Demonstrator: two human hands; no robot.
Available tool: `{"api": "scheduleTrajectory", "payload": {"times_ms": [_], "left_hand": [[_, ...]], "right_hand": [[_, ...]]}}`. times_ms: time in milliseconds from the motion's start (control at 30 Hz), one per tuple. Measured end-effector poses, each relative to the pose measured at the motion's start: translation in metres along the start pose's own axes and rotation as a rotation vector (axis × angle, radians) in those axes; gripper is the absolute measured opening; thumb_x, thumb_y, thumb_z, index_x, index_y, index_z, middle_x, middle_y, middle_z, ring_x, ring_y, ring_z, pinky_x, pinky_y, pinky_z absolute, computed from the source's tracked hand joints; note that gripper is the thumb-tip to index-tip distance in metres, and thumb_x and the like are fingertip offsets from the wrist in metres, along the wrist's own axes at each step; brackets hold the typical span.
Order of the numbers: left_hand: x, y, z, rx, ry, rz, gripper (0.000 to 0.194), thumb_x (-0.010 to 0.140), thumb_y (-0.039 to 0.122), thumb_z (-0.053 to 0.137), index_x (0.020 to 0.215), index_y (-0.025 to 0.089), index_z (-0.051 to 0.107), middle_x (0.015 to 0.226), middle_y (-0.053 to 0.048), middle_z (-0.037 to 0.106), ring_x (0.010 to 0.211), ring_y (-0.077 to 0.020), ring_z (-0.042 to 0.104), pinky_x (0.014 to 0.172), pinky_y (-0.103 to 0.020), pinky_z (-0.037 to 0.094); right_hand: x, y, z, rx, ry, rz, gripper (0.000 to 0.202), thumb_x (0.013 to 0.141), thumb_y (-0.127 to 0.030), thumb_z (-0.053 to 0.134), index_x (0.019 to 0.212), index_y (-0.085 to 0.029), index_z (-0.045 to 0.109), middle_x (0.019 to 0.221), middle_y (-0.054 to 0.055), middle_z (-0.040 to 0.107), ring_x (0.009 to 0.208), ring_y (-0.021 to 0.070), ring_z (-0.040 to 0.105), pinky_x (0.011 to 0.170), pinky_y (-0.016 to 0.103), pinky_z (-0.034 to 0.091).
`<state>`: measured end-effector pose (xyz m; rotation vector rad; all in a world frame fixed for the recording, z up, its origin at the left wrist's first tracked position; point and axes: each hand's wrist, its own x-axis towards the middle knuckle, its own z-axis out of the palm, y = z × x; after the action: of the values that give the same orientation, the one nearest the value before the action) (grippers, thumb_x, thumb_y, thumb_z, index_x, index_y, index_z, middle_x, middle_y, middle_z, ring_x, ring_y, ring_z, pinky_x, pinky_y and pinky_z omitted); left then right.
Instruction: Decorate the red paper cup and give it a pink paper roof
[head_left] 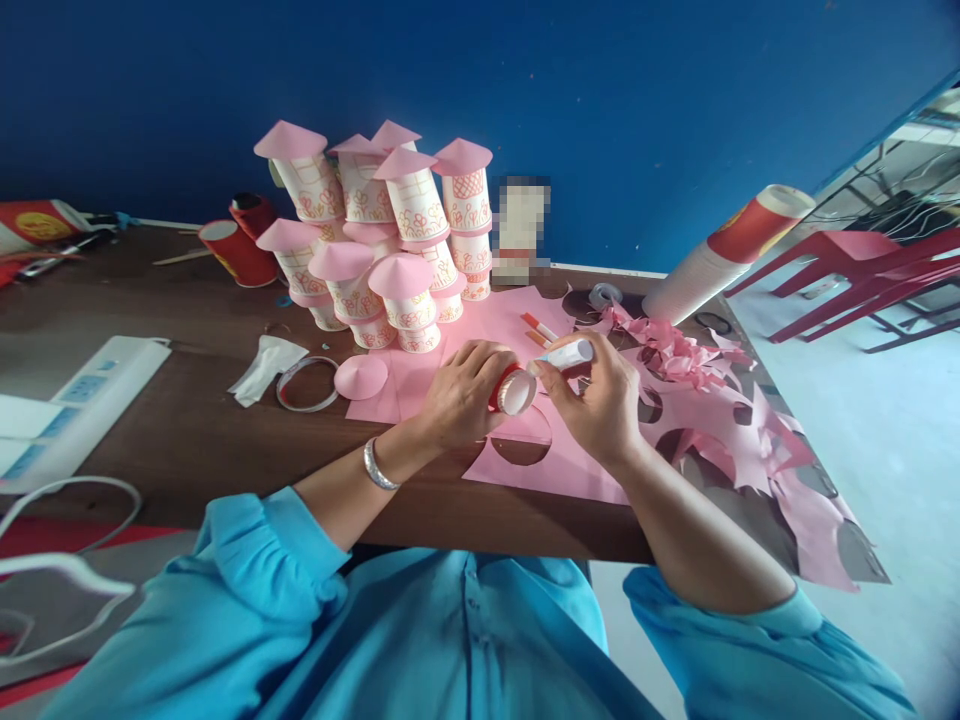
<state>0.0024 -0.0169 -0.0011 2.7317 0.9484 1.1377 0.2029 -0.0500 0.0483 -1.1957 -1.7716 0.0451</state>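
Note:
My left hand [466, 392] is wrapped round a small red-and-white paper cup [517, 391], whose round white end points toward me and to the right. In my right hand [606, 402] is a white glue stick [568, 356], gripped between thumb and fingers. Its tip is close to the rim of the cup; whether they touch, I cannot tell. Beneath both hands lies pink paper [577, 462] with round holes cut in it. A small pink paper cone [361, 377] rests to the left. Behind stand several stacked, drawn-on paper cups [424, 210] with pink cone roofs [401, 275].
Pink paper scraps [697, 360] spread over the table's right side, near a tall stack of paper cups [705, 265]. Markers [540, 328] lie behind my hands. A tape roll [307, 384] and a crumpled white wrapper [266, 368] are at left. A blue wall [600, 120] closes the back.

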Motion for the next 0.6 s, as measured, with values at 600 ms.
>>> {"api": "scheduleTrajectory", "payload": {"times_ms": [600], "left_hand": [[0.0006, -0.0021, 0.0006, -0.172, 0.094, -0.106, 0.051, 0.080, 0.019, 0.074, 0.125, 0.022, 0.051, 0.120, -0.012, 0.068, 0.111, -0.0298, 0.066, 0.088, -0.045, 0.058]], "right_hand": [[0.0022, 0.0039, 0.0027, 0.320, 0.009, 0.171, 0.018, 0.095, -0.037, 0.075, 0.097, -0.023, 0.065, 0.090, 0.003, 0.077, 0.071, 0.0182, 0.074, 0.060, 0.031, 0.062]]}}
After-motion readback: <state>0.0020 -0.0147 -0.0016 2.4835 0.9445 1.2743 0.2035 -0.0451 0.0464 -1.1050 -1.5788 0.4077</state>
